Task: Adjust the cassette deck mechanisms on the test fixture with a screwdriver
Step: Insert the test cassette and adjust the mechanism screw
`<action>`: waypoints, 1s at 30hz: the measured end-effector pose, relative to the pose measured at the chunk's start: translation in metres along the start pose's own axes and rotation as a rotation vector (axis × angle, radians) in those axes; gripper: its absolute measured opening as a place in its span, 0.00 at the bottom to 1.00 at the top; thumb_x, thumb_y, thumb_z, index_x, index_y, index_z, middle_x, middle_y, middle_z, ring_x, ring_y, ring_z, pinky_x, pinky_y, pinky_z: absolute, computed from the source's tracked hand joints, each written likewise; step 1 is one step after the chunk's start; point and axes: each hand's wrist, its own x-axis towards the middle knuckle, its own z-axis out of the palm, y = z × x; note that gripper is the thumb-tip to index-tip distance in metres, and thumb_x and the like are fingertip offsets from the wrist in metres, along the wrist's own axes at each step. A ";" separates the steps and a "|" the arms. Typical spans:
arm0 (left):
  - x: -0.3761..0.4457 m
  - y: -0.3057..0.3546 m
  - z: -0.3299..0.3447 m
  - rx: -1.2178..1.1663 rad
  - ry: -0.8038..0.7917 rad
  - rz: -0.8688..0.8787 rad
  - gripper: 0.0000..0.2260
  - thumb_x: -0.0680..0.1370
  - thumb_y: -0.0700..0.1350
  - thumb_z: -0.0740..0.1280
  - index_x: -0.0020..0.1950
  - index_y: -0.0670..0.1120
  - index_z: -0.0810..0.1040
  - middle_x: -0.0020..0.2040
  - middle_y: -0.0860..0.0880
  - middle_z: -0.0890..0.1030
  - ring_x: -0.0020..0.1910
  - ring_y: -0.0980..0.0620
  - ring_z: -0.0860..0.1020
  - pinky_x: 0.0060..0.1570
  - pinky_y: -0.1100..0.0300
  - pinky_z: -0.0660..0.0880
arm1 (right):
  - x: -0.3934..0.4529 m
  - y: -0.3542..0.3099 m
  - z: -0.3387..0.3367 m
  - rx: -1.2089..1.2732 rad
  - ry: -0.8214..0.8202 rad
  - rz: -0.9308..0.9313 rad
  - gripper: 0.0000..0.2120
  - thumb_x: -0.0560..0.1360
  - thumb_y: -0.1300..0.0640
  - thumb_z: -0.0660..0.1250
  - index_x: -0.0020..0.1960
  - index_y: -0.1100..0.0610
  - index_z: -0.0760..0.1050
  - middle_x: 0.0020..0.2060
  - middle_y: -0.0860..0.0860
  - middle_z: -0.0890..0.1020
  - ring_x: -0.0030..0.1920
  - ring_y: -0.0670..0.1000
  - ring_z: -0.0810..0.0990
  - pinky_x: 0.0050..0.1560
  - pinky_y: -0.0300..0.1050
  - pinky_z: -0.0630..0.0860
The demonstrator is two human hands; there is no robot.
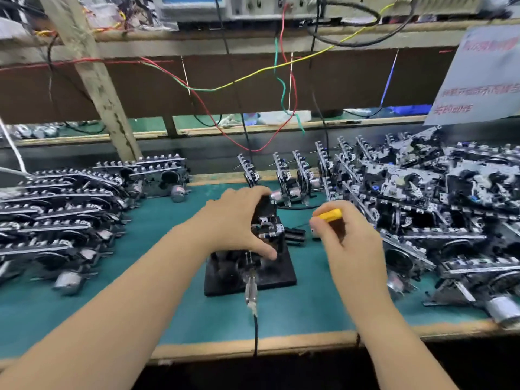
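the left hand point(239, 220) grasps the cassette deck mechanism point(266, 220) standing on the black test fixture point(278, 274) (green mat underneath); the right hand point(349, 237) pinches a yellow-handled screwdriver point(330, 214).

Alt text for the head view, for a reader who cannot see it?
A person's left hand grips a cassette deck mechanism standing on a black test fixture, while the right hand holds a yellow-handled screwdriver beside it. More mechanisms are piled either side on the green mat.

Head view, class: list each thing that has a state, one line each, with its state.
Left hand: grips the mechanism.
Mechanism: upright on the fixture.
Fixture: flat on the mat.
Right hand: holds the screwdriver.
Screwdriver: raised, beside the mechanism.
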 end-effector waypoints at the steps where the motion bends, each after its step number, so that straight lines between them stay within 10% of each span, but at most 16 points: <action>1: 0.003 0.002 0.001 0.061 -0.022 0.014 0.52 0.59 0.72 0.75 0.76 0.61 0.55 0.70 0.55 0.69 0.69 0.48 0.67 0.64 0.43 0.70 | 0.002 -0.002 -0.002 0.075 0.023 0.036 0.06 0.78 0.59 0.71 0.50 0.49 0.77 0.41 0.46 0.82 0.42 0.47 0.81 0.44 0.39 0.74; 4: 0.003 -0.002 -0.005 -0.030 0.055 0.065 0.48 0.65 0.67 0.76 0.79 0.60 0.57 0.74 0.54 0.69 0.74 0.49 0.66 0.70 0.43 0.68 | 0.005 -0.010 -0.007 0.313 0.096 0.126 0.05 0.77 0.60 0.72 0.51 0.52 0.79 0.43 0.48 0.84 0.43 0.48 0.83 0.43 0.36 0.76; 8: -0.027 0.003 -0.021 -0.806 0.308 -0.011 0.39 0.65 0.70 0.73 0.73 0.71 0.63 0.70 0.62 0.74 0.68 0.64 0.72 0.64 0.57 0.71 | 0.011 -0.027 -0.009 0.696 0.225 0.110 0.06 0.77 0.61 0.71 0.53 0.58 0.78 0.46 0.54 0.86 0.47 0.53 0.86 0.49 0.37 0.79; 13: -0.074 0.016 -0.015 -1.685 0.168 -0.063 0.29 0.69 0.67 0.70 0.62 0.50 0.82 0.58 0.44 0.84 0.55 0.43 0.83 0.43 0.52 0.82 | 0.011 -0.043 -0.004 0.831 0.136 0.043 0.04 0.79 0.61 0.68 0.53 0.57 0.75 0.46 0.54 0.86 0.45 0.54 0.86 0.50 0.40 0.80; 26: -0.102 0.021 -0.003 -1.838 0.434 -0.003 0.26 0.70 0.67 0.71 0.60 0.50 0.84 0.55 0.47 0.84 0.55 0.45 0.81 0.51 0.44 0.80 | -0.005 -0.060 0.010 0.733 0.022 -0.053 0.04 0.80 0.60 0.68 0.52 0.52 0.75 0.47 0.53 0.85 0.45 0.54 0.86 0.47 0.41 0.81; 30: -0.104 0.022 0.002 -1.597 0.524 -0.042 0.51 0.62 0.70 0.77 0.77 0.45 0.67 0.62 0.42 0.81 0.58 0.42 0.79 0.53 0.46 0.79 | -0.002 -0.060 0.010 0.749 -0.013 0.023 0.04 0.79 0.59 0.70 0.51 0.54 0.76 0.46 0.55 0.85 0.44 0.54 0.86 0.47 0.39 0.81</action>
